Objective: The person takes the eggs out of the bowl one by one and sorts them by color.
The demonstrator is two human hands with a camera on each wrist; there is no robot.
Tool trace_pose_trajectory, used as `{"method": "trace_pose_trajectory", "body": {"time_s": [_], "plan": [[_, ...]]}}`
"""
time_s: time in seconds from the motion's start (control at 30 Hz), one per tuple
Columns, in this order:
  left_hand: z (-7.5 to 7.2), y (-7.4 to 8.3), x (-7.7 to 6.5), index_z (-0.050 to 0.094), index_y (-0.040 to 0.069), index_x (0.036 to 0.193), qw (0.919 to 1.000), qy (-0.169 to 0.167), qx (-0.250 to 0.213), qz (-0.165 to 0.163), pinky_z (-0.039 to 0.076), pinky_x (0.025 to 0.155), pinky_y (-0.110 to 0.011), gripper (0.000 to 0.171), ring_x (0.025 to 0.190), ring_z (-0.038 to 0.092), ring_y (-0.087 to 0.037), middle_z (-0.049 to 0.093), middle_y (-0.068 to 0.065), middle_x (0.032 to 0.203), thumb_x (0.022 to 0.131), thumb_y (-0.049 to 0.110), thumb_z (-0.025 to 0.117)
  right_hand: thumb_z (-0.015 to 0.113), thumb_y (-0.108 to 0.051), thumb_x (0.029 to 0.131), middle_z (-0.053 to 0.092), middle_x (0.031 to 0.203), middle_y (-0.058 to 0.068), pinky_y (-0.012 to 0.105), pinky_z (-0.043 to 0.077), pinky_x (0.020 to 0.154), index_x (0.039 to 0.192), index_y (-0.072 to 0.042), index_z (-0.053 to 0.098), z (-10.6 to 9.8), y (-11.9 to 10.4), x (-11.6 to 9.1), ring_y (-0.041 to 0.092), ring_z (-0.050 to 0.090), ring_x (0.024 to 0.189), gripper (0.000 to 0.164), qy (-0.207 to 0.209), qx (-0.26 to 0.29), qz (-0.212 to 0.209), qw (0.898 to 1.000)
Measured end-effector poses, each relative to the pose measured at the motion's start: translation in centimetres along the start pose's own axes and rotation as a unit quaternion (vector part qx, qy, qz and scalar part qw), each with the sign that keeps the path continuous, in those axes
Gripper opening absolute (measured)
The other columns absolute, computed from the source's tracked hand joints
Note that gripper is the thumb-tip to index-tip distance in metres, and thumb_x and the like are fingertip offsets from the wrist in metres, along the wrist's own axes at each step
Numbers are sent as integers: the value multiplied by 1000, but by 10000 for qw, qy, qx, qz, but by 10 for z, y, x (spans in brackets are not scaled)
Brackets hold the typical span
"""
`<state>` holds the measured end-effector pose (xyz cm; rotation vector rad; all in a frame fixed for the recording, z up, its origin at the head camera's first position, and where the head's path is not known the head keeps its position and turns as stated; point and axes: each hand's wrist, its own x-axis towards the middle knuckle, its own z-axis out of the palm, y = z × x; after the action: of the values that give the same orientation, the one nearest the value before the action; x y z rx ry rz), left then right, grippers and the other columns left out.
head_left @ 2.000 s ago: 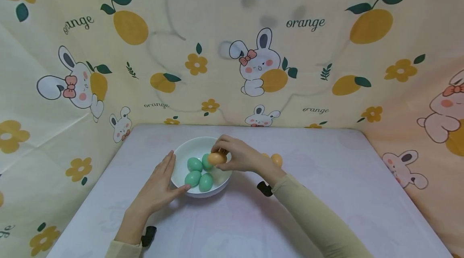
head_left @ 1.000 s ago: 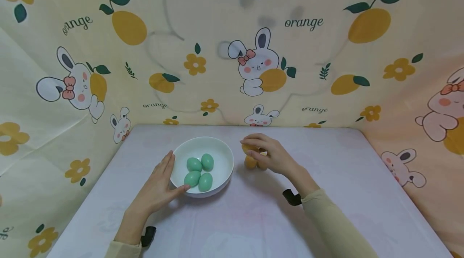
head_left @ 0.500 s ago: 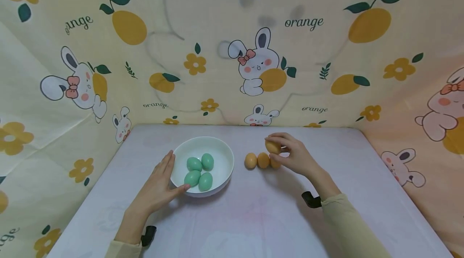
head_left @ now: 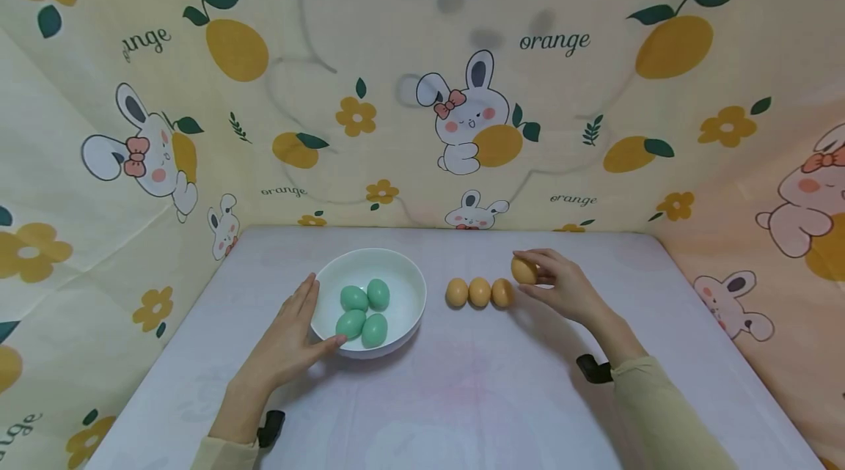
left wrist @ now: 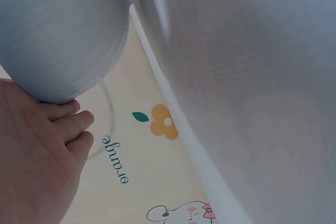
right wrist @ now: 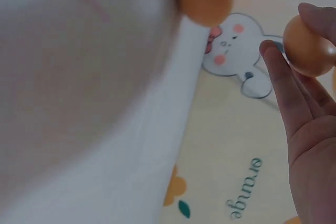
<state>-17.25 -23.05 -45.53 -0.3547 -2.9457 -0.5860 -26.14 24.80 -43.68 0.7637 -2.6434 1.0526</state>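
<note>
Orange egg (head_left: 524,270) is what we see in the right hand (head_left: 571,290) from the head, pinched between thumb and fingers, just beside the right end of a row of three other orange eggs (head_left: 480,292) on the tabletop (head_left: 462,397). We also see the left hand (head_left: 284,342) against a white bowl (head_left: 414,309), thumb spread apart from its fingers; four green eggs (head_left: 354,299) lie inside.

From the left wrist, we see fingertips touching the bowl's outer wall.

From the right wrist, we see the egg clamped before a printed cloth (right wrist: 226,135).
</note>
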Motion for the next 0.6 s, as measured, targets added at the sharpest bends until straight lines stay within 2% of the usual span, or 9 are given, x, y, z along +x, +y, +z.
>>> {"method": "trace_pose_trajectory", "body": {"time_s": [0.13,0.27,0.6], "plan": [[0,0,1,9,4,152,10000,4,11,-3,20,114,-54,110,144,12,-34,6,-11,159,78,68,59,78,-10,78,55,124,10,33,57,80,137,-14,51,-1,7,-5,23,64,95,65,-36,33,95,9999],[1,-1,1,8,5,152,10000,-1,19,10,19,114,-53,110,145,12,-33,5,-10,160,78,69,58,78,-10,78,55,126,13,34,56,81,136,-8,50,0,14,-8,24,64,96,64,-169,-5,380,9991],[2,-3,1,8,5,152,10000,39,11,59,18,115,-53,111,145,11,-32,5,-10,160,78,70,58,79,-19,78,58,125,14,42,54,86,130,-6,52,2,27,-10,29,62,103,60,-780,156,1235,9892]]}}
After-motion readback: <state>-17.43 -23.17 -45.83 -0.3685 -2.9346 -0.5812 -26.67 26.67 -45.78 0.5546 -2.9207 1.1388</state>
